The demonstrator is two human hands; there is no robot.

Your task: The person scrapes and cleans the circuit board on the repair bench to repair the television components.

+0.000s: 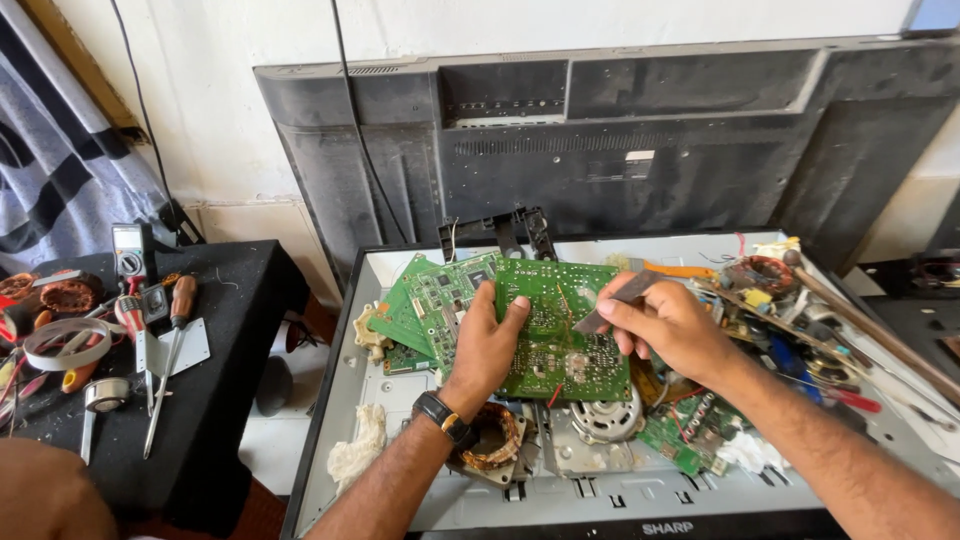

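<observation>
Around the held green circuit board point(560, 330): more boards point(425, 305), copper coil point(492, 437), motor point(606, 415).

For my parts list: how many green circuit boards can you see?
4: one held, two stacked behind the left hand at and, one lower right. Clutter may hide more.

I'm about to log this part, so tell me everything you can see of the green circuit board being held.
The green circuit board is roughly square, its solder side up, covered in pale traces and small solder points. It is tilted toward the camera above the opened flat panel chassis. The left hand grips its left edge; the right hand presses a flat grey tool against its upper right.
</observation>
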